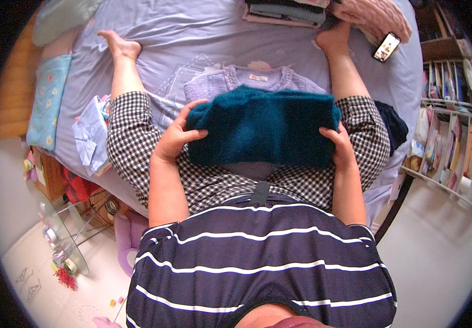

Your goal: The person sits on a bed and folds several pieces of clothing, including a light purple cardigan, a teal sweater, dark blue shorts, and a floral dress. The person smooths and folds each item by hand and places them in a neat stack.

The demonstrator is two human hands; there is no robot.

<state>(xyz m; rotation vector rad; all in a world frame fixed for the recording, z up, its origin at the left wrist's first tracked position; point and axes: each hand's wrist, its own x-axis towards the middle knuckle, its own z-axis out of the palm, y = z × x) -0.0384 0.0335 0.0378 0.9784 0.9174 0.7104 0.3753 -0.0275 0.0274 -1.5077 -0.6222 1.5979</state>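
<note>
Between my spread legs I hold a folded dark teal knit garment [260, 127] above my lap, one hand at each side edge. My left hand [342, 141] grips its right side in the picture, thumb on top. My right hand [182, 133] grips the opposite side, thumb also on top and fingers partly hidden behind the cloth. Just beyond lies a lilac knit sweater [256, 76] on the lavender bedsheet [203, 24], its collar and shoulders visible, the lower part covered from view by the teal garment.
A stack of folded clothes [287, 18] lies at the far side, beside a pink knit item [377, 16] and a smartphone [386, 47]. Dark cloth [392, 125] lies by my left knee, light blue cloth [91, 135] by my right. Racks of books [449, 139] stand beyond the bed's edge.
</note>
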